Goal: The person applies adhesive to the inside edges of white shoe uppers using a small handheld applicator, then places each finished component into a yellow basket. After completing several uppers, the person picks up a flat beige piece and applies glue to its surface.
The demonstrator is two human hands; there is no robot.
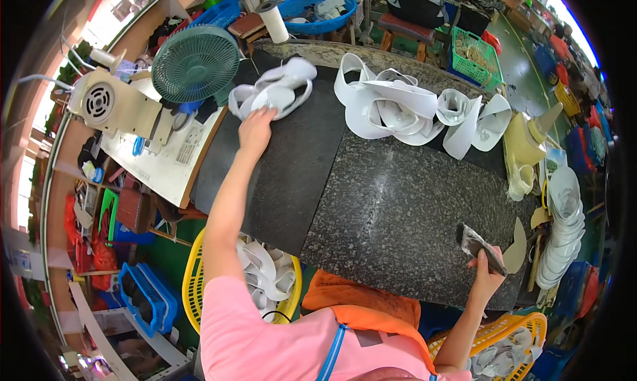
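Note:
At the far left of the work table, my left hand [255, 132] has its fingers closed on the near edge of a white shoe upper [282, 101]. This piece belongs to a loose cluster of similar curved white uppers, slightly blurred. My right hand [488, 275] is at the right near edge, wrapped round a dark flat block [479, 246] with a worn greyish surface. Its exact kind cannot be made out. Along the far side of the table stands a row of white curved shoe uppers [391, 105], some nested together.
A speckled dark stone slab [378, 202] adjoins a black mat [292, 175]. Left are a green fan [196, 66] and a cream sewing machine [113, 105]. At right stand a yellowish container [524, 142] and stacked white pieces [561, 228]. Yellow baskets [192, 285] flank my body.

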